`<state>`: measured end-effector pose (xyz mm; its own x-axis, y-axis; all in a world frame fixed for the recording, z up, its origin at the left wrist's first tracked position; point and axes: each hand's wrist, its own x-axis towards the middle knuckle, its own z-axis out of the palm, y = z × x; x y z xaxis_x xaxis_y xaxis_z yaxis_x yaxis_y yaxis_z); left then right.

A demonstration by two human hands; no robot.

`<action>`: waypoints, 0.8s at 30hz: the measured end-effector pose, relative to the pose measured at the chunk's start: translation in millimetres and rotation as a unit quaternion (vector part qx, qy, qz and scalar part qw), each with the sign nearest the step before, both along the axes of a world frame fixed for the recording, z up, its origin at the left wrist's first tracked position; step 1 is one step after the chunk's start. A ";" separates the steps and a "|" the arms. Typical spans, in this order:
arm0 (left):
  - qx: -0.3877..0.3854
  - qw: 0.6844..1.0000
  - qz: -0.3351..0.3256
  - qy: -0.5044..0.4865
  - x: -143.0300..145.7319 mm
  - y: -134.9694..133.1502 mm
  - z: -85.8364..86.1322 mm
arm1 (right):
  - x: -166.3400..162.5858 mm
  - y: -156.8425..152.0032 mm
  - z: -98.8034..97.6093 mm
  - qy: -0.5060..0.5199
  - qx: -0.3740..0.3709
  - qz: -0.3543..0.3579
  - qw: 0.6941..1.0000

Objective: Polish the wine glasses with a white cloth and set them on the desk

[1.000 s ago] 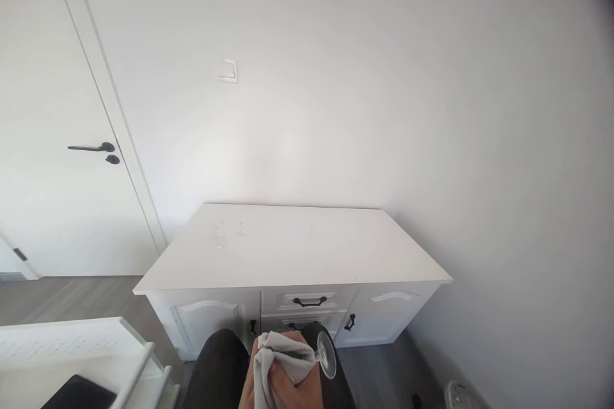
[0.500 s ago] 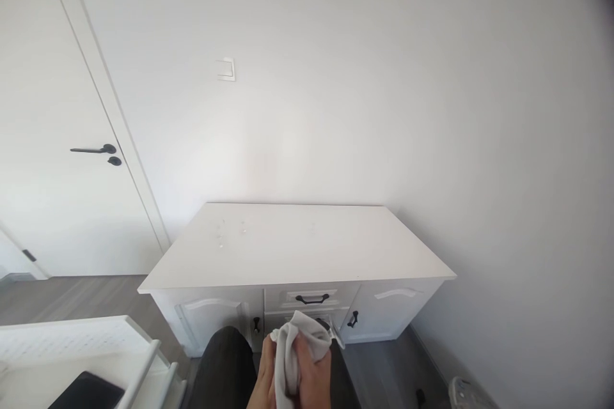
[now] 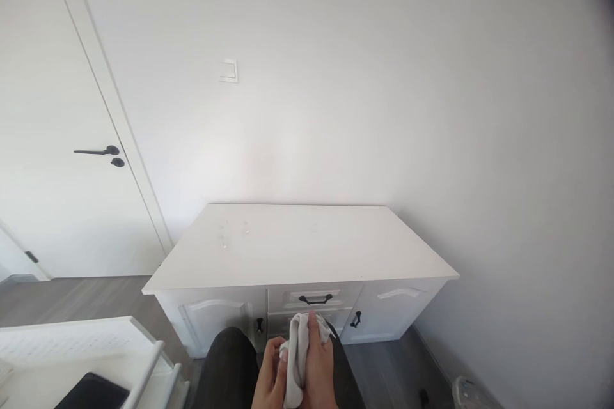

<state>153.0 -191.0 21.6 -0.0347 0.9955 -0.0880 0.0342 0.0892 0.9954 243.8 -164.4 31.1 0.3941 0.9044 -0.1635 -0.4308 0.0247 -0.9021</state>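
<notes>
Both hands are held together low in the head view, over the dark-trousered lap. Left hand point(image 3: 269, 378) is cupped under a white cloth point(image 3: 298, 351); right hand point(image 3: 320, 367) is wrapped over the cloth from the other side, fingers curled closed on it. The cloth is bunched up between the two, its top standing above the fingertips.

Whether anything is wrapped inside the cloth cannot be told: nothing but fabric is visible.

Just beyond the hands, a white bench point(image 3: 307, 249) with cabinet doors and a centre drawer with a black handle point(image 3: 315, 299) is seen. A few small wet-looking marks point(image 3: 234, 231) are seen on the bench top, back left; otherwise nothing is standing on it.

Further out: white door point(image 3: 52, 140) with a black lever at left, wall switch point(image 3: 229, 70) above the bench, white shelf unit point(image 3: 86, 351) at lower left.

Progress, as a judgement: rubbing with the cloth appears to be in hand and mid-way. Nothing has been set down on the bench, and the marks there are not wiped yet.
</notes>
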 end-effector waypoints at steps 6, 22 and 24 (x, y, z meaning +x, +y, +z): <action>0.014 0.991 0.129 -0.037 -23.9 15.0 14.2 | -21.1 -8.1 -12.2 0.080 -0.037 0.060 0.994; 0.190 0.970 0.023 0.153 -36.5 -3.0 37.5 | 4.3 -21.3 -18.5 -0.021 -0.112 -0.090 0.989; 0.198 0.965 0.013 0.173 -36.2 -5.2 34.1 | 7.4 -16.8 -18.2 -0.009 -0.133 -0.077 0.988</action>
